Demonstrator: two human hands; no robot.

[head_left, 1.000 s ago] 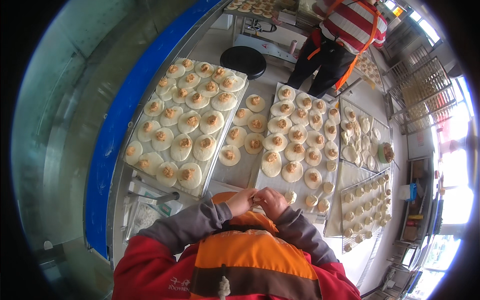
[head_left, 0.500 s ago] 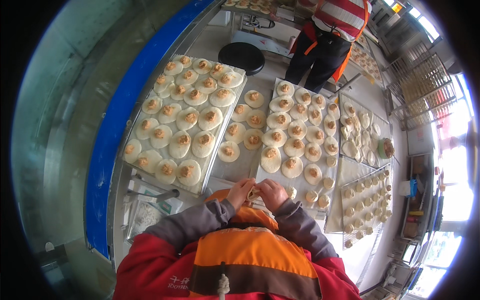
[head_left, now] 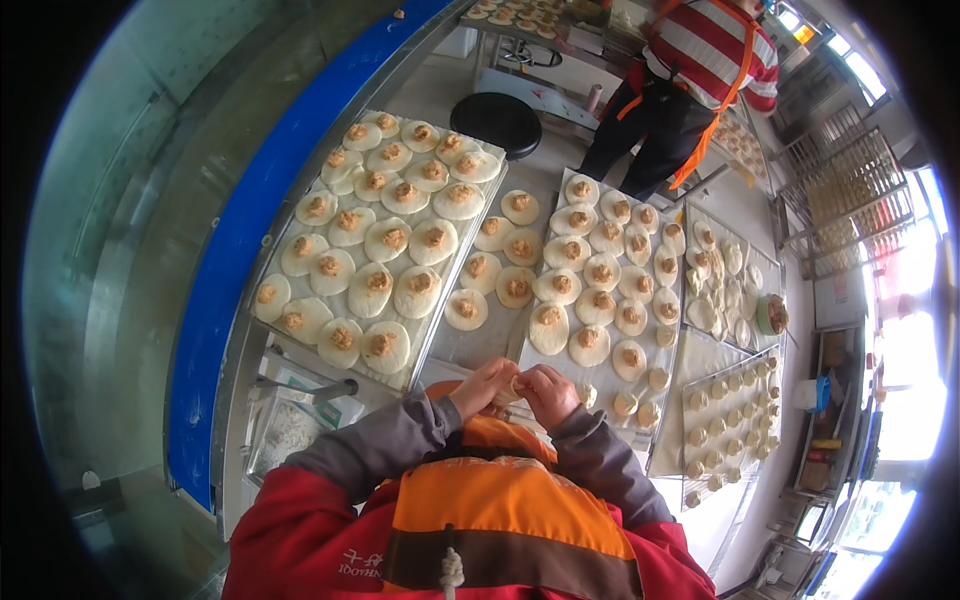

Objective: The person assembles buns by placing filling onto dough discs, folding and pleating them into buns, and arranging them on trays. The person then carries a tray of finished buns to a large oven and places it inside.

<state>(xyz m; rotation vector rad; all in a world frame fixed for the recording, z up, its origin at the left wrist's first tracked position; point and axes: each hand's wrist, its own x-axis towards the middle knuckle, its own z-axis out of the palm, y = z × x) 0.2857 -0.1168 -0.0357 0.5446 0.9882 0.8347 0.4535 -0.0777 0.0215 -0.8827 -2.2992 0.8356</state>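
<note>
A: Working where, relative to the pale paper-lined rectangular tray (head_left: 608, 382)?

B: Just off its near edge, toward the left corner, with the bare left hand (head_left: 485, 388) and the bare right hand (head_left: 550, 396) close together.

A: Holding anything?

B: Yes, holding one small, pale piece of soft dough (head_left: 507, 393) between both hands, at that same near edge.

A: Fingers how far open?

B: On the left, curled nearly closed around one side of the dough. On the right, bent inward, thumb and fingertips gathered against the other side. Partly hidden at the contact, so impossible to tell the exact grip.

A: And around the tray?

B: Just left of it, loose flat dough rounds topped with orange-brown filling (head_left: 519, 208); farther left, a large rectangular metal-edged tray (head_left: 418, 345) of more. To its right, rows of small round dough balls (head_left: 735, 417) and a green bowl (head_left: 764, 319). Beyond its far edge, a person in a red-and-white striped top (head_left: 705, 50).
</note>
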